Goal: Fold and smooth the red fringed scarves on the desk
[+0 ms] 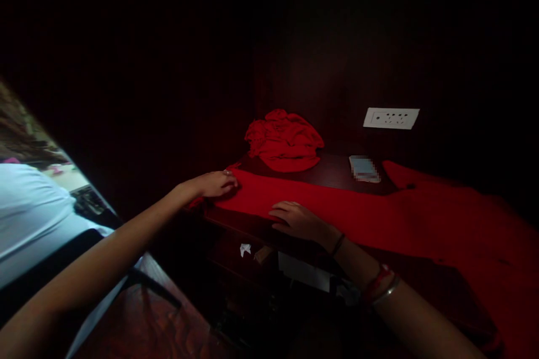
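A long strip of bright red cloth (357, 213) lies flat along a dark wooden desk and spreads wider toward the right. Near its left end, my left hand (215, 183) rests on the cloth with fingers loosely bent and a ring on one finger. My right hand (301, 220) lies on the near edge of the strip, its fingers stretched out and apart. Behind the strip, against the back panel, sits a crumpled heap of red cloth (286, 137). Shadow hides the fine detail of the fabric under both palms.
A phone-like flat object (364, 169), blurred out, lies behind the strip. A white power socket (391, 118) is on the dark back panel. Below the desk edge are a white scrap (245, 249) and a pale box-like thing (303, 271). A person in white clothing (33, 207) is at left.
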{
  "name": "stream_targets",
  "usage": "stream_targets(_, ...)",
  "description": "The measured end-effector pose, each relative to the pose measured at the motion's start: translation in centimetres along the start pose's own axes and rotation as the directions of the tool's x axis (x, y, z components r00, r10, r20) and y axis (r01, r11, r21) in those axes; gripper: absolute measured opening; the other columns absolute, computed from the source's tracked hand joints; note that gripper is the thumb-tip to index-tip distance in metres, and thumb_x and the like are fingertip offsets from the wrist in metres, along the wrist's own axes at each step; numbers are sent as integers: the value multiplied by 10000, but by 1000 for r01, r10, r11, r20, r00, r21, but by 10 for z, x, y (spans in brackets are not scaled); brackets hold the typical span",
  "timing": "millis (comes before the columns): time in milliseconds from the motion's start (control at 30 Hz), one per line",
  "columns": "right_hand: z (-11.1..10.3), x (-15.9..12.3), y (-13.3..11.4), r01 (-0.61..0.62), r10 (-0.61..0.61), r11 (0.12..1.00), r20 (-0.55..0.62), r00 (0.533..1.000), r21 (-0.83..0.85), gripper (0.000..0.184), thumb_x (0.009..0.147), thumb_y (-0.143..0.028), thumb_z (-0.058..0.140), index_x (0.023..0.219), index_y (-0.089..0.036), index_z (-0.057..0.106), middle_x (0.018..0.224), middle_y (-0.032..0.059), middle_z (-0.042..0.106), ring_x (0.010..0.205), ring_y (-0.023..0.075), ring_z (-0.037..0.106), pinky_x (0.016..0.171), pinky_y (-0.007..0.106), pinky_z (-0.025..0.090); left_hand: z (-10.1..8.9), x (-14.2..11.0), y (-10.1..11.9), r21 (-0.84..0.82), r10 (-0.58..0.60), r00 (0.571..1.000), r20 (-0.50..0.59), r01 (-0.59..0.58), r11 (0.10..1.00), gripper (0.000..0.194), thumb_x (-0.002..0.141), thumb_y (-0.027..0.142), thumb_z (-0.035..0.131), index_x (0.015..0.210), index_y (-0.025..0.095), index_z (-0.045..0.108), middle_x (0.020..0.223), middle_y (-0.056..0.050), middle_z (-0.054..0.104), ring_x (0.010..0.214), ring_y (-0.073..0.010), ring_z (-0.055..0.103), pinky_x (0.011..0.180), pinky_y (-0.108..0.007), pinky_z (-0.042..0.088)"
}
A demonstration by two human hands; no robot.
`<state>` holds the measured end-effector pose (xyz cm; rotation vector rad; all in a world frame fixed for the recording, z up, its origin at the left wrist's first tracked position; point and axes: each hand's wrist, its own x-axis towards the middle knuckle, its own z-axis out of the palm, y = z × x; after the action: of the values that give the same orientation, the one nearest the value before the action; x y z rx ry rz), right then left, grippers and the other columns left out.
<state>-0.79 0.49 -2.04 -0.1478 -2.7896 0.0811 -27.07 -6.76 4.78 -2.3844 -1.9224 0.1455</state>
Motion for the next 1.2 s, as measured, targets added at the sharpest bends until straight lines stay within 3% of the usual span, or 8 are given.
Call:
stream_targets(133, 2, -7, -1, -30, 29, 1000, 43, 999, 4, 441, 802, -430, 331, 1185, -217, 382, 1214, 64, 409, 1138, 179, 309, 937, 383, 228, 29, 41, 29, -34, -34, 987, -156, 29, 999, 457, 837, 421, 201, 1201, 189, 353, 1303, -84, 261, 1162, -193, 268, 931, -334, 227)
stream_targets(367, -12, -22, -8, -79, 87, 996, 224, 971, -45, 429, 824, -445, 244, 1239, -336, 252, 1316, -7, 259, 1214, 227, 134, 944, 489, 130, 80, 51, 1, -115, -257, 965, 52, 261, 958, 600, 768, 586, 164, 1283, 278, 142, 1352, -64, 101, 1215, -267, 89, 933, -440, 153)
stream_targets(533, -28, -15, -3, -156, 123, 984, 301, 946, 88, 448, 831, -439, 220, 1265, -337, 168, 1326, -14, 233, 1219, 209, 118, 959, 458, 117, 75, 45, -12, -98, -267, 961, 76, 273, 957, 612, 761, 595, 165, 1285, 282, 122, 1354, -65, 81, 1214, -274, 77, 935, -441, 148)
stream_targets(633, -36, -1, 8, -287, 266, 954, 209, 941, 82, 469, 832, -450, 174, 1279, -317, 121, 1338, 4, 199, 1222, 212, 98, 953, 471, 109, 68, 56, -1, -116, -263, 964, 42, 266, 957, 568, 783, 562, 136, 1279, 286, 155, 1356, -57, 78, 1216, -271, 70, 933, -460, 135)
stream_targets(733, -29, 14, 20, -436, 432, 900, 125, 893, 1, 539, 793, -535, 169, 1280, -306, 141, 1353, 22, 143, 1218, 270, 68, 917, 544, 85, 65, 72, 15, -147, -259, 965, -47, 249, 957, 543, 797, 540, 99, 1275, 292, 172, 1358, -52, 86, 1219, -265, 64, 927, -477, 132)
stream_targets(833, -12, 19, 27, -503, 504, 863, 179, 845, -54, 622, 741, -617, 165, 1277, -302, 161, 1354, 38, 132, 1209, 311, 64, 892, 579, 78, 67, 82, 23, -167, -256, 966, -18, 250, 954, 596, 764, 595, 129, 1277, 293, 164, 1354, -59, 107, 1215, -278, 81, 924, -478, 137)
stream_targets(1000, -2, -9, 36, -511, 514, 856, 232, 826, -81, 652, 706, -661, 151, 1270, -334, 165, 1357, 31, 122, 1202, 334, 64, 895, 575, 55, 76, 79, 8, -158, -224, 974, 15, 224, 962, 621, 745, 617, 155, 1278, 298, 149, 1356, -53, 88, 1215, -272, 82, 939, -443, 138)
stream_targets(1200, -20, -49, 44, -629, 634, 768, 284, 719, -121, 721, 678, -689, 115, 1287, -303, 103, 1365, 30, 46, 1207, 324, -16, 912, 551, -1, 71, 72, 4, -104, -244, 969, 44, 247, 963, 582, 779, 553, 167, 1286, 272, 131, 1357, -66, 63, 1215, -277, 64, 938, -452, 136)
